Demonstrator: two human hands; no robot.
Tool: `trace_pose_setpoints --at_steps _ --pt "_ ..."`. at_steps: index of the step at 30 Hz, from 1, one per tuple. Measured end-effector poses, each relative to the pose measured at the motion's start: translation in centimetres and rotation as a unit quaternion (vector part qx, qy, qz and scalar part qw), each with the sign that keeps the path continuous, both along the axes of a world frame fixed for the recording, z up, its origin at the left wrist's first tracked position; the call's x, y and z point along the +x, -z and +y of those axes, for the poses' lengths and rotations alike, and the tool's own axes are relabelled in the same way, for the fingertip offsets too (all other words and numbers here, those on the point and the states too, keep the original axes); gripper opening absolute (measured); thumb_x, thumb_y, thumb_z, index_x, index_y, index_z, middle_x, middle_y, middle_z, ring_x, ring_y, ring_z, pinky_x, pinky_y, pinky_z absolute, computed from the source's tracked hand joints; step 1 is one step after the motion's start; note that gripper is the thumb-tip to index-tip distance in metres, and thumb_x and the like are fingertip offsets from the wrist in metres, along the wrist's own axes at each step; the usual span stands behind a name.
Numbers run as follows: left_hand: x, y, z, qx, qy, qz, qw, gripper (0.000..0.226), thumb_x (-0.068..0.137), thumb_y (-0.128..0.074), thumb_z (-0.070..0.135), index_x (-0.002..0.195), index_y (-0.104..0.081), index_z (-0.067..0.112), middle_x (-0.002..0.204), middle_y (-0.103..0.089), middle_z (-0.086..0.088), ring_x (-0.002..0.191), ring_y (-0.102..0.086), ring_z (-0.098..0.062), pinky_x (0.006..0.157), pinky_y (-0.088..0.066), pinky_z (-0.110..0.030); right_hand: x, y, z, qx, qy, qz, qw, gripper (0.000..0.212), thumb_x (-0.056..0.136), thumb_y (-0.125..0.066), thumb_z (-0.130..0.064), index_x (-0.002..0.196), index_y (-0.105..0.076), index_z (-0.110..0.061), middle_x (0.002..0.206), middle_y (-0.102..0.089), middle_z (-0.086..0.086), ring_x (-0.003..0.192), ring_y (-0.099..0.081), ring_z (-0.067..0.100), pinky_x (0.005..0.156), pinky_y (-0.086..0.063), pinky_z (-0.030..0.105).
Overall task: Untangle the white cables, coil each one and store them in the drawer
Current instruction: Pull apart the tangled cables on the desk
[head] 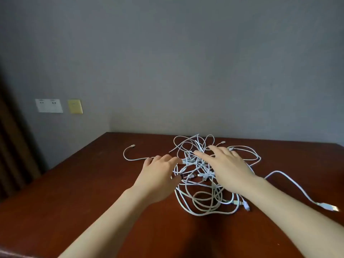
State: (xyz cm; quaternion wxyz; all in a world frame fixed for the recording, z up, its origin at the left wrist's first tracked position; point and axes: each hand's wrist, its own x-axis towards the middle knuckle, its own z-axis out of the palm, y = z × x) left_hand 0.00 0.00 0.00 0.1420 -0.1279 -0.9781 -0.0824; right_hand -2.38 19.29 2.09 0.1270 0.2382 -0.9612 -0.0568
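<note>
A tangle of white cables (202,200) lies in a loose heap on the dark red-brown table (93,192). One strand runs left to a plug end (132,146). Another strand trails right to a USB plug (329,207). My left hand (160,174) is at the heap's left edge, fingers bent down among the strands; whether it holds one is not clear. My right hand (225,166) hovers over the middle of the heap with fingers spread and fairly straight. No drawer is in view.
A grey wall stands behind the table's far edge. White wall sockets (49,105) and a yellow plate (75,106) are on the wall at the left. A dark curtain (13,146) hangs at the far left.
</note>
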Motion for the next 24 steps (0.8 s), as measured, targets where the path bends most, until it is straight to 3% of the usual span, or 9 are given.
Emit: trace_pose_setpoints --at_steps 3,7,11,15,17,20,24 --pt "-2.1 0.4 0.4 0.03 0.01 -0.026 0.999 0.046 0.094 -0.047 0.033 0.139 -0.039 0.028 0.135 -0.049 0.005 0.126 -0.041 -0.019 0.11 -0.025 -0.039 -1.3 -0.2 -0.2 -0.041 -0.021 -0.015 0.999 0.078 0.086 -0.044 0.011 0.15 -0.02 -0.027 0.153 -0.029 -0.005 0.14 -0.024 0.015 0.114 -0.021 0.032" --pt "-2.8 2.0 2.9 0.045 0.052 -0.055 0.996 0.047 0.092 -0.049 0.031 0.138 -0.041 0.024 0.133 -0.053 0.001 0.127 -0.043 -0.023 0.107 -0.028 -0.042 -0.8 0.5 -0.6 -0.109 -0.05 0.004 0.993 0.071 0.087 -0.044 0.01 0.148 -0.029 -0.024 0.15 -0.035 -0.007 0.139 -0.027 0.011 0.113 -0.021 0.028" --pt "-2.7 2.8 4.4 0.077 0.092 -0.036 0.992 0.024 0.093 -0.05 0.031 0.114 -0.051 0.019 0.1 -0.06 0.003 0.106 -0.052 -0.026 0.098 -0.035 -0.043 1.0 0.5 0.2 -0.206 -0.058 0.071 0.974 0.056 0.091 -0.047 0.005 0.141 -0.045 -0.021 0.141 -0.049 -0.005 0.13 -0.043 0.013 0.108 -0.032 0.027" --pt "-2.6 2.1 4.3 0.131 0.1 0.056 0.985 0.014 0.091 -0.051 0.03 0.103 -0.054 0.024 0.106 -0.064 0.003 0.105 -0.055 -0.022 0.092 -0.04 -0.038 1.5 -0.9 0.5 -0.323 -0.098 0.154 0.929 0.038 0.086 -0.061 0.0 0.12 -0.066 -0.015 0.117 -0.067 -0.002 0.108 -0.06 0.011 0.094 -0.04 0.017" --pt "-2.9 1.7 3.6 0.143 0.084 0.086 0.982 0.022 0.091 -0.053 0.032 0.111 -0.058 0.026 0.113 -0.065 0.006 0.11 -0.055 -0.019 0.095 -0.04 -0.039 1.7 -2.2 0.3 -0.382 -0.135 0.187 0.895 0.029 0.082 -0.065 0.0 0.107 -0.071 -0.013 0.103 -0.07 -0.004 0.096 -0.06 0.003 0.088 -0.04 0.007" --pt "-3.1 0.2 2.4 0.265 0.077 0.095 0.956 0.021 0.094 -0.052 0.028 0.112 -0.062 0.023 0.11 -0.067 0.005 0.104 -0.059 -0.016 0.09 -0.047 -0.038 2.0 -3.8 -0.2 -0.424 -0.17 0.218 0.862 0.02 0.078 -0.062 -0.007 0.094 -0.072 -0.013 0.09 -0.069 -0.005 0.087 -0.06 0.003 0.08 -0.042 0.008" --pt "-2.7 -3.7 1.7 0.464 0.046 0.075 0.881 0.026 0.099 -0.044 0.033 0.102 -0.064 0.016 0.092 -0.067 -0.004 0.08 -0.06 -0.016 0.071 -0.046 -0.028 1.8 -4.9 -0.1 -0.445 -0.167 0.204 0.856 0.018 0.079 -0.065 -0.007 0.095 -0.07 -0.015 0.086 -0.065 -0.008 0.084 -0.058 0.002 0.077 -0.042 0.009"
